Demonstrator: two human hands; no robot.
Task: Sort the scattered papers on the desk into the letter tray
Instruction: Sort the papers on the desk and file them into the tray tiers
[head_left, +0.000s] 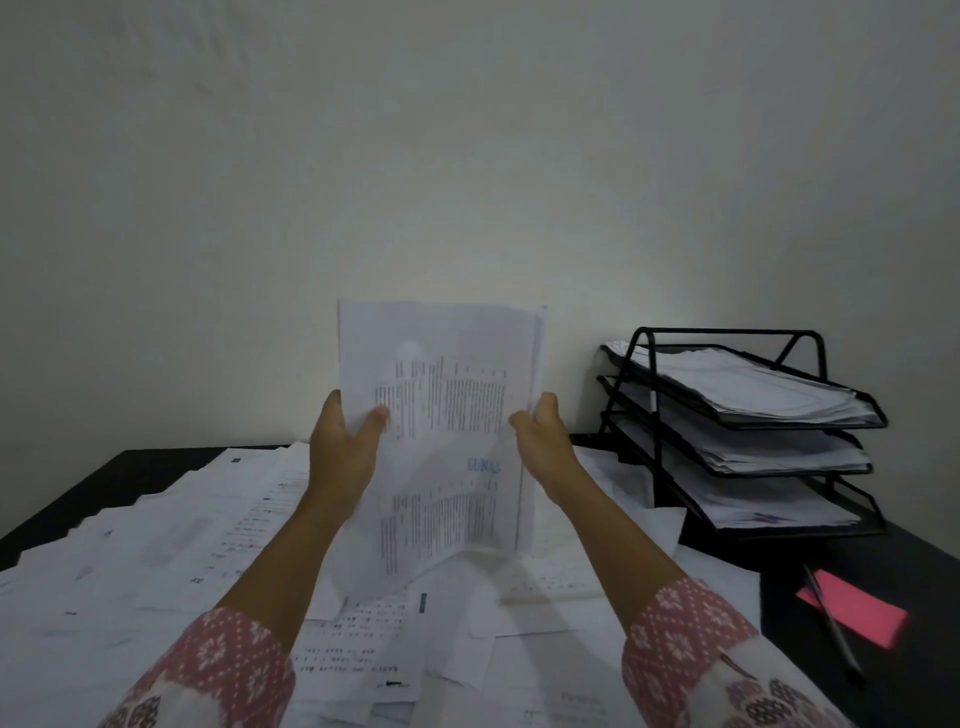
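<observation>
Both hands, left (345, 441) and right (543, 441), grip a paper bundle (441, 431) upright, likely squaring it for the letter tray (660, 395) at the table's right edge.

— What sort of place is this?

— A paperwork spot: an office, or perhaps a study corner at home. The dim, narrow view won't settle which.

— What shows it?

— A dark desk (122, 475) stands against a bare pale wall (467, 156). Loose printed papers (156, 545) cover it from nine o'clock through to the middle. At three o'clock stands a black wire letter tray (653, 415) with three tiers, each holding stacked sheets.

— Anything else?

— At four o'clock a pen (830, 621) lies across a pink note (867, 613), near the tray's front.
</observation>
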